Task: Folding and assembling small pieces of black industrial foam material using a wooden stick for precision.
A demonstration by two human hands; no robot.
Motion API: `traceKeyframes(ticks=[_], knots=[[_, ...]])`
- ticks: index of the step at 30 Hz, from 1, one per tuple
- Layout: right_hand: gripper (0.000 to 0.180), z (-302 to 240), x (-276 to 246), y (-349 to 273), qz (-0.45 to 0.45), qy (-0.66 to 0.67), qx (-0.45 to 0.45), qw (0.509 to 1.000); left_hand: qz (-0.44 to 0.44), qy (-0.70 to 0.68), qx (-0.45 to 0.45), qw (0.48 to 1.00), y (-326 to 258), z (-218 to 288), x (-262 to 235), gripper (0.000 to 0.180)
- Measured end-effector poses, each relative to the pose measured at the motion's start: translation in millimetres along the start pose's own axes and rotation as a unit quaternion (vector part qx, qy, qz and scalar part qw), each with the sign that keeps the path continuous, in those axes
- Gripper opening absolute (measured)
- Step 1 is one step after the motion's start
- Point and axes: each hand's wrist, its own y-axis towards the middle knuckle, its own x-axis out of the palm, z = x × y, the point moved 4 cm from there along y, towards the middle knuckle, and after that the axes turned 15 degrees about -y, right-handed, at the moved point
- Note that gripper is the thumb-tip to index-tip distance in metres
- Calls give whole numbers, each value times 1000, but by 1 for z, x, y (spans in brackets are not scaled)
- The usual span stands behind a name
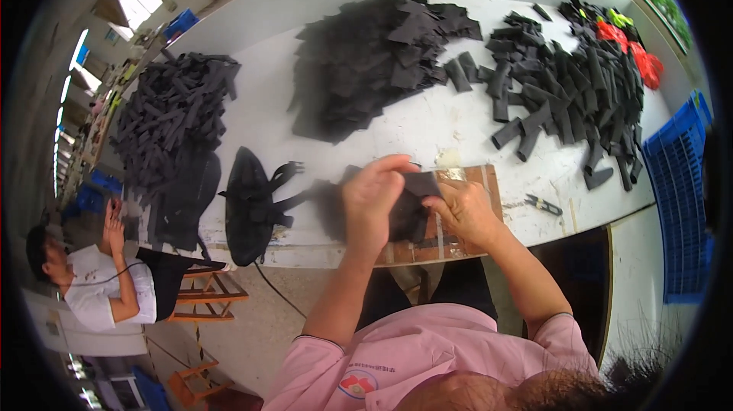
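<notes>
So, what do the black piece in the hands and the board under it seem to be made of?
The black piece looks like soft matte fabric or foam: it bends limply between the left hand and right hand. The board looks like bare reddish-brown wood, dull and worn, probably unvarnished.

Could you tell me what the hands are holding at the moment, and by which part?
Both hands hold one black fabric piece over a wooden board: the left hand pinches its top left edge, the right hand grips its right end.
</notes>
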Motion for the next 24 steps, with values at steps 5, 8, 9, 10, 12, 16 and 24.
traceKeyframes(ticks=[5,8,9,10,12,16,24], knots=[[21,0,3,-16,-20,19,71,997,-36,143,13,989,-2,2,-3,8],[27,12,1,-34,-9,-2,75,997,-55,178,75,980,-3,4,9,7],[33,7,-6,-33,25,-14,56,998,-56,186,73,978,-4,6,10,6],[47,4,-9,-35,30,109,139,984,-64,189,102,975,-5,6,8,6],[48,6,-12,-34,36,126,140,981,-65,207,117,969,-4,6,7,5],[12,-2,-8,-14,-11,1,84,996,-30,222,95,970,-4,7,-5,7],[24,6,4,-15,17,27,109,994,-15,73,25,997,-7,3,-19,29]])
